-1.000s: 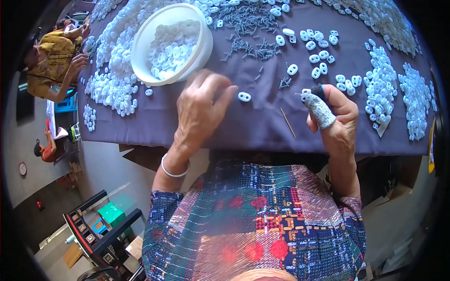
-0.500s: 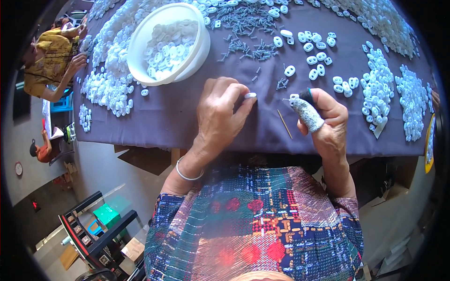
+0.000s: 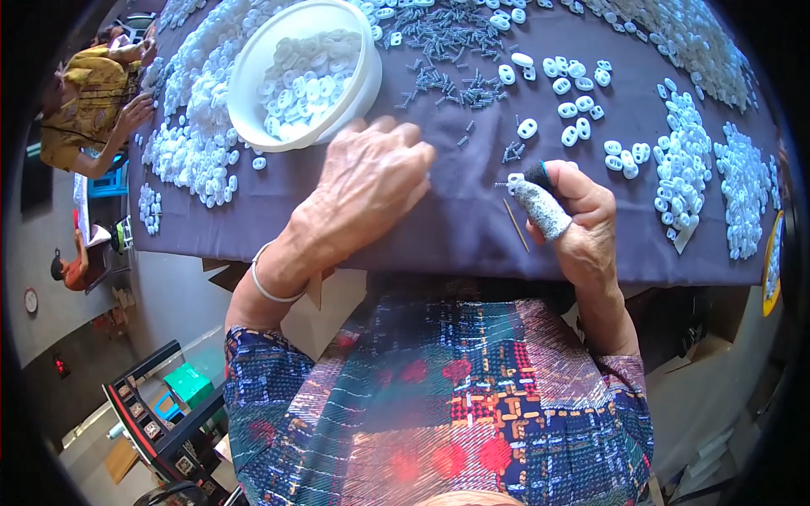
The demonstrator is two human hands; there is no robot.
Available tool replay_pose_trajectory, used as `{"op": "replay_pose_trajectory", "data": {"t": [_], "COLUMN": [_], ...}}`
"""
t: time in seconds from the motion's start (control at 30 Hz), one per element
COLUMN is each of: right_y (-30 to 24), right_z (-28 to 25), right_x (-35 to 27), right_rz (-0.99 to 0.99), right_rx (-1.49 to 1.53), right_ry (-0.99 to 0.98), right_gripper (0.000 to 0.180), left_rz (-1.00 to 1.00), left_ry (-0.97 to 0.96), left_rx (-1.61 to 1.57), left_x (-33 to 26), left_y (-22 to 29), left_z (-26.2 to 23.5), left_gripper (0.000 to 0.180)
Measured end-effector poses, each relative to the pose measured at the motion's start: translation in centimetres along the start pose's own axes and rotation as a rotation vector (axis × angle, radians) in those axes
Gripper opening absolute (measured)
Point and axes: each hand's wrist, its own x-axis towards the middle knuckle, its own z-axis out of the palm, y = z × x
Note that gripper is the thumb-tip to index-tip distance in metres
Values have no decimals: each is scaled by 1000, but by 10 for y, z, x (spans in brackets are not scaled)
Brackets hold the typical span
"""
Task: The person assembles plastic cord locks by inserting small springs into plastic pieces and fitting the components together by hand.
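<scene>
My right hand pinches a white plastic cord lock piece with two holes; a small metal spring juts from its left side. That thumb wears a speckled grey cloth sleeve, and a black cover sits on the index fingertip. My left hand is over the cloth just below the white bowl, back up and blurred, its fingertips turned away; whether it holds anything is hidden. A thin wooden stick lies beside my right thumb.
Loose springs are spread at the far middle. White pieces lie in a big heap on the left, small groups at centre right, and piles further right. Another person sits at the table's left end.
My left hand has swung left and away toward the bowl, and the white piece pinched in it no longer shows. My right hand has shifted slightly left, still pinching its piece.
</scene>
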Motion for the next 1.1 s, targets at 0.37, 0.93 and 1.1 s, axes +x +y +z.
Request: {"op": "replay_pose_trajectory", "data": {"t": [0.37,0.93,1.1], "right_y": [4,-5,-2], "right_z": [-9,15,13], "right_x": [-4,2,2], "right_rz": [61,-79,-69], "right_rx": [29,-78,-134], "right_ry": [17,-105,-140], "right_gripper": [19,11,11], "left_rz": [-286,-676,-691], "left_ry": [252,241,217], "left_rx": [-599,-2007,-2017], "left_x": [-20,-27,-28], "left_y": [13,40,43], "left_z": [24,34,34], "left_gripper": [10,16,15]}}
